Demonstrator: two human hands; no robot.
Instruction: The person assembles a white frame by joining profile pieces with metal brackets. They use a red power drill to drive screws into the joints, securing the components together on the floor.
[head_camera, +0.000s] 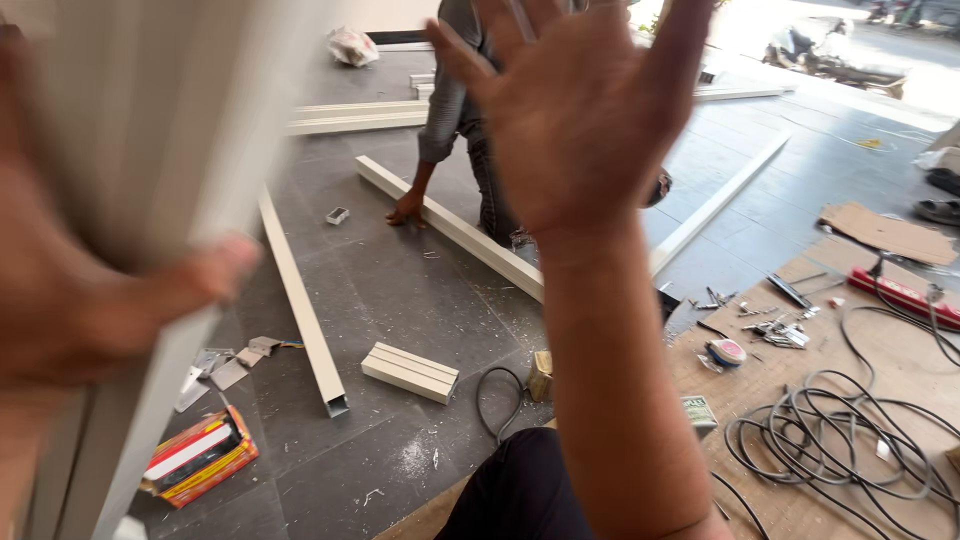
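Note:
My left hand (95, 300) grips a tall white profile panel (150, 120) that stands upright close to the camera at the left, thumb wrapped over its front edge. My right hand (575, 100) is raised in the middle of the view, palm toward me, fingers spread, holding nothing. My dark trouser knee (520, 490) shows at the bottom.
Another person (460, 110) crouches ahead with a hand on a long white channel (450, 228). More white channels (300, 300) lie on the dark floor, with a short piece (410, 372). A red-orange box (200, 455), black cables (850, 430), a tape measure (727, 352) and small tools lie around.

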